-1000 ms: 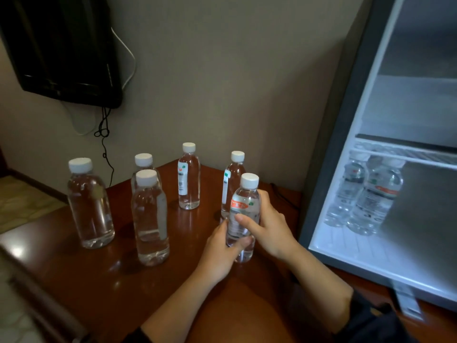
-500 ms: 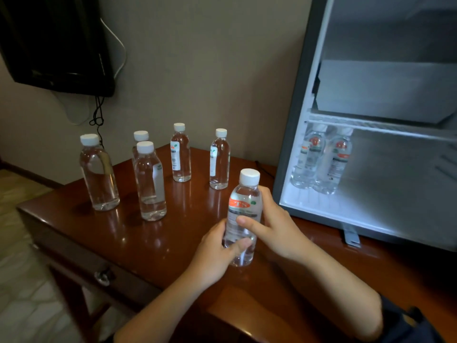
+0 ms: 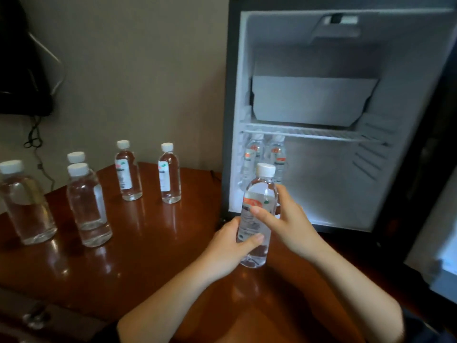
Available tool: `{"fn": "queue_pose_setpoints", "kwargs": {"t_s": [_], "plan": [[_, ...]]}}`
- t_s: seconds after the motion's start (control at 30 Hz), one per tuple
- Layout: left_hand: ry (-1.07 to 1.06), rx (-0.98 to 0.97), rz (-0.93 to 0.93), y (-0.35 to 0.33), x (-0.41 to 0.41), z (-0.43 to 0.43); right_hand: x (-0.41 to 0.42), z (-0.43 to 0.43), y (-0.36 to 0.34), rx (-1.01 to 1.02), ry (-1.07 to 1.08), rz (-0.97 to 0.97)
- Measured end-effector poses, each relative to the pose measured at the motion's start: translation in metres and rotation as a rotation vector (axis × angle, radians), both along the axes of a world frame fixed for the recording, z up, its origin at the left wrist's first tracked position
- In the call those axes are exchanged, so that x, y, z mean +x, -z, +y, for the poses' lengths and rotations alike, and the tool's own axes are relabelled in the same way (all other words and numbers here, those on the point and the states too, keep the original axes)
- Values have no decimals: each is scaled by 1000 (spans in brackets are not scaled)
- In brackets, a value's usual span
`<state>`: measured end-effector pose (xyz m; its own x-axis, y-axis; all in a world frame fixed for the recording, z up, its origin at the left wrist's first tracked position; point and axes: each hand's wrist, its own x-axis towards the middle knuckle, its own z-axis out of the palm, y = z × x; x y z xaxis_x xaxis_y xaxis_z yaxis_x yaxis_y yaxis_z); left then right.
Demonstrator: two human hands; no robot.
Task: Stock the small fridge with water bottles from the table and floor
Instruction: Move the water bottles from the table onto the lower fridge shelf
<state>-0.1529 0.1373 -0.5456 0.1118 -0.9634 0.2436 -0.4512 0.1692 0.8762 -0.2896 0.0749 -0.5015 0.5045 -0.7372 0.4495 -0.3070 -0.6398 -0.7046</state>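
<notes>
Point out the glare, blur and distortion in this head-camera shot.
Head view: the lit floor of the fridge blows out white; its right edge bends and smears; glare streaks the polished table; the two bottles inside look hazy; the held bottle is fairly sharp.

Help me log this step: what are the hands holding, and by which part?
One water bottle, upright, in both hands: the left hand grips its lower body, the right hand its middle, at the label. The cap is free.

Dim room, fridge (image 3: 321, 169) interior glowing, glare on table (image 3: 148, 243), blurred edges
</notes>
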Motion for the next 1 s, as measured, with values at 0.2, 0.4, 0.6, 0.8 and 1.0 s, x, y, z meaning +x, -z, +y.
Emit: {"fn": "queue_pose_setpoints", "kwargs": {"t_s": [0.2,0.4,0.6,0.8,1.0], "plan": [[-27,-61,-61,-14,-35,-59,-35,-47,-13,-90,198,41],[14,-63,88,-10,-67,-107,-52,-101,-5,-78,357,18],[18,0,126,-1,-77,-147,-53,-141,-2,-42,321,-85],[-18,-20,151,8,-75,-182,-43,-178,0,-36,274,-165],[-60,-107,123,10,-72,-207,-30,-216,2,-14,313,-161]]}}
